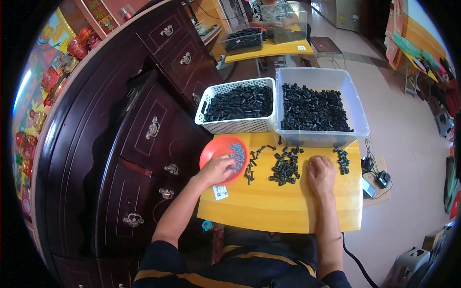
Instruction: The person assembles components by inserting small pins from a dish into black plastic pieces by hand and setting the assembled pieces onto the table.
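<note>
Small grey screws [237,154] are picked from the orange dish [211,149] at the worktop's [278,206] left edge by the pinching left hand [217,169]; the right hand [321,174] is curled, contents hidden, beside black parts [285,167]

Orange bowl [216,150], yellow table [278,206]

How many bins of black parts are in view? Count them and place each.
4: white basket and clear tub on the near yellow table; two clear bins on the far table.

- A bowl [216,149] is sitting at the table's [269,206] left edge.
- A basket [235,126] and, to its right, a bin [357,115] are standing behind the loose parts [285,165].
</note>
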Demonstrator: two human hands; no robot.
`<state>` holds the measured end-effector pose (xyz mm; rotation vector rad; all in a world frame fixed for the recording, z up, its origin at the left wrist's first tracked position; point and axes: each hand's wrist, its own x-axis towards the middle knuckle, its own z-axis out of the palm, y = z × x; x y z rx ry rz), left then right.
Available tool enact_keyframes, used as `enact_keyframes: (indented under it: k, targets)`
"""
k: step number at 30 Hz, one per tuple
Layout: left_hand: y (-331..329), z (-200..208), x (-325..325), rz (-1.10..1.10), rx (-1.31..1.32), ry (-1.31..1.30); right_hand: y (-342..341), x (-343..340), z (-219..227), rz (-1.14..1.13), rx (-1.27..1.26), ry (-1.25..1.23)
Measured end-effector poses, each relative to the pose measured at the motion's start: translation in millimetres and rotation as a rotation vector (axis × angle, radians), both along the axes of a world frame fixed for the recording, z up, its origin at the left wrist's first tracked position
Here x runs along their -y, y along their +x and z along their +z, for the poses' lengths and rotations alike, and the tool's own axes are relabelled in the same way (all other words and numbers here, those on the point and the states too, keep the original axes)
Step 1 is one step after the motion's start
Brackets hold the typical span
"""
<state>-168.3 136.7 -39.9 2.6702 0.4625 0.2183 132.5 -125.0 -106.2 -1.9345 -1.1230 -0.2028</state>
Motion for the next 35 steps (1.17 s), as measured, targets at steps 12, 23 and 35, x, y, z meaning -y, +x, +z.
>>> enact_keyframes:
  k: [12,23,35]
  targets:
    - [13,42,16,0.127,0.164,-0.161,2,0,0,-0.028,-0.059,0.007]
    - [140,47,88,-0.245,0.295,-0.047,10,-4,-20,-0.162,-0.316,0.271]
    - [137,29,98,-0.176,0.295,-0.121,13,-6,-22,-0.187,-0.205,0.094]
